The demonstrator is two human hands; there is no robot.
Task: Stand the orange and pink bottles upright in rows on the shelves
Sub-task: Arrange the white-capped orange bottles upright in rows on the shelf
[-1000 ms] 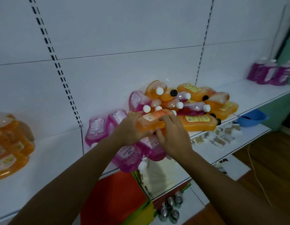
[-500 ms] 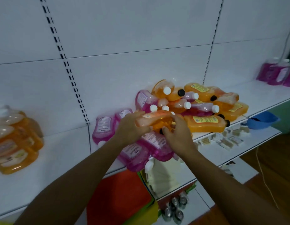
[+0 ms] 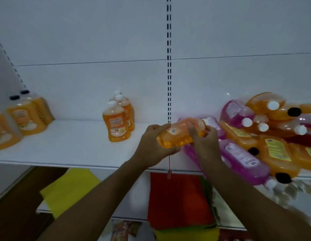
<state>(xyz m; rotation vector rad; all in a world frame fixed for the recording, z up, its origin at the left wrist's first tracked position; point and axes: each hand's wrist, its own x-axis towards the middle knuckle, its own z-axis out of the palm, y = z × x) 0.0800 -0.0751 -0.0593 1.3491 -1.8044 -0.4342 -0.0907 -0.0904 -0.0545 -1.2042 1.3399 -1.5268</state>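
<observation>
I hold one orange bottle (image 3: 179, 134) on its side just above the white shelf (image 3: 73, 146). My left hand (image 3: 153, 145) grips its base end and my right hand (image 3: 206, 141) grips its neck end, hiding the cap. To the right lies a jumbled pile of orange and pink bottles (image 3: 266, 134), all on their sides. A short row of orange bottles with white caps (image 3: 117, 122) stands upright left of my hands. More upright orange bottles (image 3: 27, 115), some with black caps, stand at the far left.
A slotted upright (image 3: 169, 66) splits the white back panel behind my hands. Bare shelf surface lies between the two upright groups. On the shelf below are yellow sheets (image 3: 71, 190), red sheets (image 3: 179, 199) and small white packets (image 3: 286, 192) at the right.
The view has swung left, so the pile now sits at the right. Both hands have carried the orange bottle leftward off the pile, toward the upright orange row.
</observation>
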